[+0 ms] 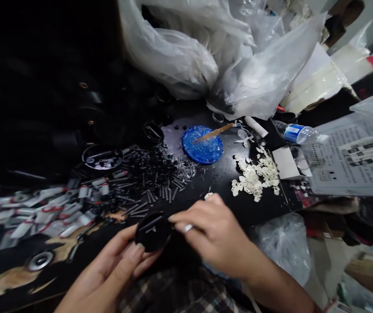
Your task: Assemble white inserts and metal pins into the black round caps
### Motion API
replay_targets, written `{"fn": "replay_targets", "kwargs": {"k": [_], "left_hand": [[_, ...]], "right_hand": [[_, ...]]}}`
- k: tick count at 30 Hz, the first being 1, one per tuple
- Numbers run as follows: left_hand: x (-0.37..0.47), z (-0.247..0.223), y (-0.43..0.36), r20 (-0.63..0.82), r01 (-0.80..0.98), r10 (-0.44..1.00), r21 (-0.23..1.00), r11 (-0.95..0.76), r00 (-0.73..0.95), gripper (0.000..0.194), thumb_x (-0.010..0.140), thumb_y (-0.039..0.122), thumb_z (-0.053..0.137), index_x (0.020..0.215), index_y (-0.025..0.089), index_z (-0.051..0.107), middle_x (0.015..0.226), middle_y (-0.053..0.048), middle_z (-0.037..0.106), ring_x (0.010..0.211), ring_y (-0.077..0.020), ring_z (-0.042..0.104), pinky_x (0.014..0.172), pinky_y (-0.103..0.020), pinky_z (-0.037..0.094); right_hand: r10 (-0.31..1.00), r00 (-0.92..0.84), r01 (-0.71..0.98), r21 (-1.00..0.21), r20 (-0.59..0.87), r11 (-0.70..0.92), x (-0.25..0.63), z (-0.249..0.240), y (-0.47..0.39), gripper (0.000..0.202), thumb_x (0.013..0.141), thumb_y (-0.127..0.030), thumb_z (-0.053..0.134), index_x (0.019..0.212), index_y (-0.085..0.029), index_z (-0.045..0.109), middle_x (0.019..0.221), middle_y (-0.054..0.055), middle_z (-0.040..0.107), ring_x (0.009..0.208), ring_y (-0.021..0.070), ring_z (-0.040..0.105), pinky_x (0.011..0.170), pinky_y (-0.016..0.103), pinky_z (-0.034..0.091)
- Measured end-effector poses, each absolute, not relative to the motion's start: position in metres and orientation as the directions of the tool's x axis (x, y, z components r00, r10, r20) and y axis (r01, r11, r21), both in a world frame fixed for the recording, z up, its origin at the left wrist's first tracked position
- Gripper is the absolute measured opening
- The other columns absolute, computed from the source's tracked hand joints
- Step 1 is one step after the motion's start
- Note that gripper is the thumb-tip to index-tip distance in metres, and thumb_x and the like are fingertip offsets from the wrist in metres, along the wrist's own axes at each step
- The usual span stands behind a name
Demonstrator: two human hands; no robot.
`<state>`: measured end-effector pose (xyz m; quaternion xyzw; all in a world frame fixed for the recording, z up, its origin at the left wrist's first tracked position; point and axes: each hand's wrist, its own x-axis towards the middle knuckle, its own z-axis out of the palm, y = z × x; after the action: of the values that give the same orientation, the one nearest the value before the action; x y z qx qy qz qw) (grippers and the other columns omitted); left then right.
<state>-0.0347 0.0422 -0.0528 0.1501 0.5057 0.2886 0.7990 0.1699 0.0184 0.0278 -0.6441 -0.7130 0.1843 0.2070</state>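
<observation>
While the left hand (116,265) grips the disc (154,232) at its left edge, the right hand (214,232), pinched narrow, adjoins its right edge; any held part is indiscernible.

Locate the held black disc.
The black disc is low in the head view, just left of centre, in the left hand, beside the right hand.

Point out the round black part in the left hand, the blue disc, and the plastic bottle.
Round black part (154,234): head view, on the middle of its face.
Blue disc (202,153): head view, on its bare surface below the stick (217,131).
Plastic bottle (294,133): head view, on its blue label.
</observation>
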Motion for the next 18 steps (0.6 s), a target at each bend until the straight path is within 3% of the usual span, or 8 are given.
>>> {"fn": "replay_targets", "kwargs": {"k": [3, 7, 11, 15, 18], "left_hand": [[-0.029, -0.044, 0.044, -0.737, -0.346, 0.573, 0.465, 0.815, 0.359, 0.063, 0.073, 0.036, 0.076, 0.133, 0.034, 0.054, 0.123, -0.005, 0.068, 0.11, -0.0317, 0.063, 0.088, -0.033, 0.055], [-0.02, -0.033, 0.046, -0.734, -0.374, 0.58, 0.458, 0.807, 0.353, 0.065, 0.075, 0.038, 0.074, 0.136, 0.032, 0.051, 0.124, -0.008, 0.067, 0.111, -0.0313, 0.063, 0.089, -0.032, 0.053], [-0.02, -0.034, 0.043, -0.741, -0.346, 0.577, 0.471, 0.812, 0.345, 0.065, 0.075, 0.038, 0.075, 0.135, 0.033, 0.051, 0.125, -0.007, 0.067, 0.112, -0.0303, 0.062, 0.09, -0.031, 0.051], [-0.026, -0.041, 0.042, -0.729, -0.339, 0.575, 0.47, 0.815, 0.371, 0.064, 0.076, 0.038, 0.073, 0.136, 0.033, 0.051, 0.124, -0.007, 0.067, 0.113, -0.0303, 0.062, 0.094, -0.034, 0.05], [-0.027, -0.044, 0.042, -0.708, -0.367, 0.613, 0.499, 0.785, 0.35, 0.06, 0.076, 0.037, 0.073, 0.133, 0.03, 0.054, 0.122, -0.008, 0.068, 0.111, -0.0314, 0.063, 0.095, -0.035, 0.05]], "right_hand": [[0.984, 0.179, 0.881, -0.448, 0.012, -0.154, 0.2, 0.029, 0.012, 0.02, 0.095, -0.019, 0.05, 0.106, -0.021, 0.067, 0.096, 0.003, 0.069, 0.087, 0.0175, 0.06, 0.08, 0.034, 0.036], [0.977, 0.192, 0.911, -0.352, -0.096, -0.214, 0.221, 0.017, 0.011, 0.017, 0.091, -0.019, 0.057, 0.107, -0.022, 0.065, 0.099, 0.003, 0.067, 0.092, 0.0188, 0.061, 0.083, 0.034, 0.038], [0.977, 0.201, 0.892, -0.399, -0.067, -0.211, 0.215, 0.009, 0.013, 0.005, 0.089, -0.018, 0.06, 0.094, -0.019, 0.063, 0.092, 0.001, 0.067, 0.087, 0.0163, 0.062, 0.083, 0.032, 0.04], [0.98, 0.192, 0.825, -0.533, -0.049, -0.188, 0.215, 0.012, 0.01, 0.013, 0.09, -0.021, 0.058, 0.101, -0.022, 0.064, 0.097, 0.001, 0.069, 0.091, 0.0162, 0.063, 0.085, 0.032, 0.042], [0.934, 0.358, 0.806, -0.513, 0.024, -0.295, 0.235, 0.017, -0.002, 0.019, 0.092, -0.023, 0.052, 0.106, -0.022, 0.064, 0.104, 0.004, 0.069, 0.098, 0.0188, 0.063, 0.088, 0.034, 0.045]]}}
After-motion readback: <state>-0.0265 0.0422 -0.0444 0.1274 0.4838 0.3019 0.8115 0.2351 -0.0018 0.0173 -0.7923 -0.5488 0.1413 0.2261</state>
